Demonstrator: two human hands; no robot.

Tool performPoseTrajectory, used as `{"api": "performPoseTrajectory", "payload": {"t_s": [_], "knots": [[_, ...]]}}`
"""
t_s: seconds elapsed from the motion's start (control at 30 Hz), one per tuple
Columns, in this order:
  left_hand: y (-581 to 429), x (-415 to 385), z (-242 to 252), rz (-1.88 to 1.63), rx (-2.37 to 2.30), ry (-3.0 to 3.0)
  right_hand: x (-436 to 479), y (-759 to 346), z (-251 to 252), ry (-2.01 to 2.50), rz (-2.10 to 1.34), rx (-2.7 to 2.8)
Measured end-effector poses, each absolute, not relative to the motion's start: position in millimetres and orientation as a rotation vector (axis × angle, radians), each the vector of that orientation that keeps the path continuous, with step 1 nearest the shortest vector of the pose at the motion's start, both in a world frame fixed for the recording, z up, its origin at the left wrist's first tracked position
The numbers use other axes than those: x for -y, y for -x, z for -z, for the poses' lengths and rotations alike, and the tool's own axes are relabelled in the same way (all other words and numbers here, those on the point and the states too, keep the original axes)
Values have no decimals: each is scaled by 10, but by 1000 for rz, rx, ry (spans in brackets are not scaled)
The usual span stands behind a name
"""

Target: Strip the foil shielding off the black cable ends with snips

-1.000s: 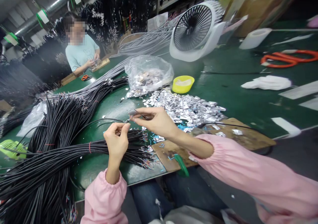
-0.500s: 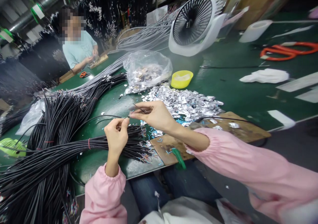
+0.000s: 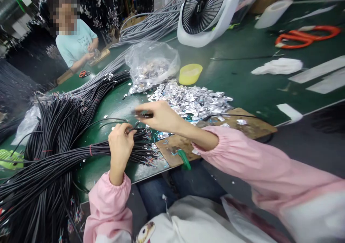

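At centre frame your left hand pinched the end of one thin black cable, fingers clamped on it; your right hand gripped a small dark tool just above; bundled black cables lay lower left on the green counter.

Black cable bundles are crowding the tabletop's left side, and the foil scrap pile and wooden board are blocking the near middle; bare green surface is lying open toward the right.
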State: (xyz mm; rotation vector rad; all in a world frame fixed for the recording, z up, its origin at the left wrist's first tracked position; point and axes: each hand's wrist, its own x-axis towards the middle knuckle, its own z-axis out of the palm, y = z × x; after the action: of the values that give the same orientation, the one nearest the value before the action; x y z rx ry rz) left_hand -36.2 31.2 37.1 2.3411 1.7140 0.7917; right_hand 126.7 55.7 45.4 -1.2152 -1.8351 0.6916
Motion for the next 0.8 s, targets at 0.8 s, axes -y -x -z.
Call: {"api": "performPoseTrajectory", "payload": {"t_s": [0.8], "knots": [[373,-358,-874,-1430,-1254,-1897,-505,-1144,-407,1424,-471,2239]]}}
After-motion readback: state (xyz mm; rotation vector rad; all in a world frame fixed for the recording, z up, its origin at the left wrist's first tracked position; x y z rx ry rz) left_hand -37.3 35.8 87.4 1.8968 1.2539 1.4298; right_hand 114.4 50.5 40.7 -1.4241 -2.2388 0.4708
